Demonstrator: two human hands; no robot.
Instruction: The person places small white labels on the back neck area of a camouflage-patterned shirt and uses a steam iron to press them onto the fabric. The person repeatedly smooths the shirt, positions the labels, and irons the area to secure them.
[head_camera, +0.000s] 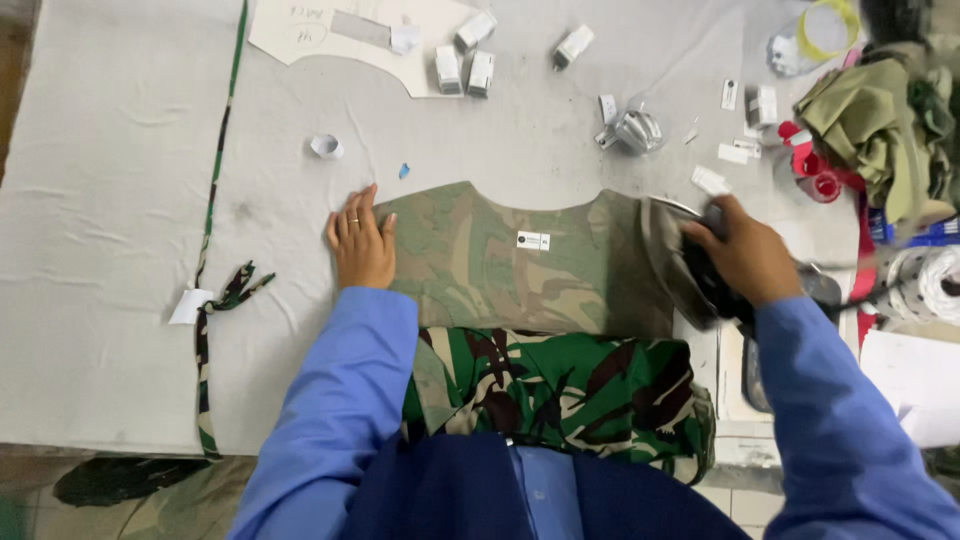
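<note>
Left hand (361, 243) flat, fingers spread lightly, palm down on left edge of faded camouflage fabric piece (520, 265), holding nothing. Right hand (745, 258) closed around handle of dark iron (685, 265), soleplate tilted, resting at fabric's right edge. Fabric lies between both hands on grey surface (110, 250). Brighter green camouflage stack (560, 385) just below fabric, nearer the person. Small white paper roll (326, 146) beyond left hand. Camouflage strip (215, 180) well left of it.
</note>
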